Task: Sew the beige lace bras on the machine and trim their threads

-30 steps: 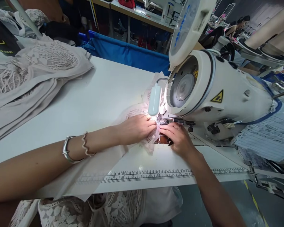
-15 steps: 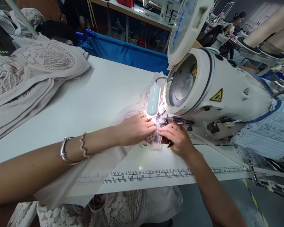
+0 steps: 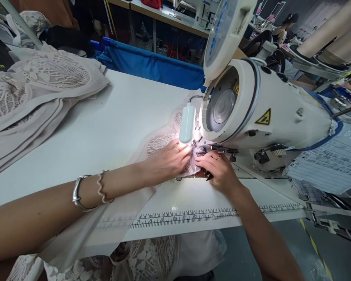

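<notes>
A pale pink lace fabric piece (image 3: pixel 160 142) lies under the needle area of the white sewing machine (image 3: pixel 251 101), lit by a small lamp (image 3: pixel 187 123). My left hand (image 3: pixel 171 158) presses on the lace with its fingers closed together, just left of the presser foot. On the other side, my right hand (image 3: pixel 218 168) pinches the fabric's edge in front of the foot. A dark pointed thing (image 3: pixel 210 177) sticks out beneath my right fingers; its kind is unclear. Sheer fabric (image 3: pixel 105 230) trails under my left forearm and over the table's front edge.
A stack of lace pieces (image 3: pixel 52 82) lies on the white table (image 3: pixel 125 101) at the left. A printed ruler (image 3: pixel 187 214) runs along the front edge. Behind is a blue cloth bin (image 3: pixel 155 62). More lace garments (image 3: pixel 152 253) hang below the edge. A person (image 3: pixel 282 31) sits far back right.
The lace between my hands has shifted slightly away from me toward the foot, and less of it shows below my fingers. Both hands remain nearly in place; the view has shifted slightly.
</notes>
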A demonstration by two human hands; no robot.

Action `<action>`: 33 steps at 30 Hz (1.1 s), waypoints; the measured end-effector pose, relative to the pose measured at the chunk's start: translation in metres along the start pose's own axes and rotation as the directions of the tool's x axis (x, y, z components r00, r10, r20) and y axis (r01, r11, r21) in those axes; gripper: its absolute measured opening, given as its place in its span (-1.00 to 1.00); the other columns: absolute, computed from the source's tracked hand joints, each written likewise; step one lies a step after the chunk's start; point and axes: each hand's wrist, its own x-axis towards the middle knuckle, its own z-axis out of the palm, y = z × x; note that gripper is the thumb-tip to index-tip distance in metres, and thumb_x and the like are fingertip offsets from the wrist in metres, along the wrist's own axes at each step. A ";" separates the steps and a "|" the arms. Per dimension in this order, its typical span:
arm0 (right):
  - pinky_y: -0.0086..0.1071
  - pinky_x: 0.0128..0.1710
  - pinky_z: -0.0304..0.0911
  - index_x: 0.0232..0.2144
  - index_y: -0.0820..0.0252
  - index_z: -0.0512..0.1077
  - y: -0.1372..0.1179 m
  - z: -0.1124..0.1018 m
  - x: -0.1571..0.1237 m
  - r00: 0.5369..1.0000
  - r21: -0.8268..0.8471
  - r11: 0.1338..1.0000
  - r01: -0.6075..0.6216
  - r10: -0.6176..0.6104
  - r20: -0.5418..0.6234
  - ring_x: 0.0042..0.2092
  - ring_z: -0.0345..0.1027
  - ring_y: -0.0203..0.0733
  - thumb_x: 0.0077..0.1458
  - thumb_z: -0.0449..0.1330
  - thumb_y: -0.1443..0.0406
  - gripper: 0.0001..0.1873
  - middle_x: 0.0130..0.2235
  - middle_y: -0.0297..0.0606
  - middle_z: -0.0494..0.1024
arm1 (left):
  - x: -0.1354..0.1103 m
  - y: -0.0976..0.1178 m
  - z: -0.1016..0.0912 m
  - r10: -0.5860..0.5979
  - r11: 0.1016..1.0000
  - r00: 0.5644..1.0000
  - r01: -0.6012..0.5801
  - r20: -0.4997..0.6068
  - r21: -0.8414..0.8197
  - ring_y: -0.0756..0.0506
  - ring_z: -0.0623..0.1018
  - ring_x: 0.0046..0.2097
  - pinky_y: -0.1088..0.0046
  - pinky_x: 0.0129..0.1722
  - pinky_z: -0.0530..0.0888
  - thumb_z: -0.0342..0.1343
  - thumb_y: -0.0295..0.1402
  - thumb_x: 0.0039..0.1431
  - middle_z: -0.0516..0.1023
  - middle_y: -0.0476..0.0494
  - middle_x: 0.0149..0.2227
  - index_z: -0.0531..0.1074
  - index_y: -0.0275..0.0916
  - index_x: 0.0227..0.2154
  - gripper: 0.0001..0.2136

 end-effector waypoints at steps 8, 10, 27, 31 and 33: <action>-0.23 -0.20 0.28 -0.40 0.19 0.45 -0.002 -0.004 0.000 0.999 0.018 1.000 0.019 -0.018 -0.041 -0.25 0.41 -0.12 0.40 0.15 0.43 -0.73 -0.26 -0.26 0.60 | -0.001 0.010 -0.002 0.149 0.979 0.988 -0.143 0.034 -0.145 -0.11 0.44 -0.21 0.34 -0.22 0.35 -0.09 -0.59 0.34 0.56 -0.22 -0.18 0.51 -0.33 -0.12 -0.73; -0.23 -0.19 0.26 -0.42 0.18 0.45 -0.002 -0.005 0.000 0.999 0.017 1.000 0.024 -0.023 -0.036 -0.25 0.41 -0.13 0.38 0.16 0.43 -0.72 -0.30 -0.29 0.59 | -0.002 0.012 -0.002 0.125 0.987 0.991 -0.119 0.048 -0.110 -0.13 0.43 -0.24 0.33 -0.26 0.32 -0.09 -0.57 0.32 0.55 -0.23 -0.20 0.50 -0.36 -0.08 -0.72; -0.23 -0.14 0.31 -0.24 0.25 0.46 0.004 -0.002 -0.003 1.000 0.002 1.000 -0.009 0.009 0.011 -0.15 0.42 -0.06 0.22 -0.04 0.63 -0.65 -0.12 -0.17 0.58 | -0.002 -0.010 0.005 0.012 0.993 1.000 -0.011 0.009 -0.118 -0.14 0.50 -0.09 0.24 -0.01 0.32 -0.13 -0.64 0.27 0.58 -0.22 -0.10 0.42 -0.28 0.03 -0.63; -0.21 -0.10 0.31 -0.20 0.24 0.44 0.004 -0.001 -0.004 0.997 -0.041 0.998 -0.051 0.053 0.053 -0.09 0.41 -0.02 0.10 -0.11 0.67 -0.55 -0.04 -0.17 0.56 | -0.001 -0.015 0.003 -0.001 0.984 0.999 0.009 0.045 -0.177 -0.16 0.52 -0.02 0.16 0.04 0.31 -0.16 -0.63 0.31 0.58 -0.25 -0.03 0.38 -0.27 0.09 -0.61; -0.21 -0.10 0.30 -0.17 0.22 0.43 0.005 -0.001 -0.005 0.997 -0.063 0.996 -0.055 0.058 0.049 -0.07 0.41 -0.02 0.07 -0.11 0.67 -0.53 -0.02 -0.19 0.55 | -0.001 -0.019 0.005 -0.009 0.979 0.998 0.021 0.059 -0.204 -0.17 0.52 0.01 0.11 0.08 0.29 -0.18 -0.66 0.29 0.57 -0.26 0.01 0.37 -0.26 0.10 -0.58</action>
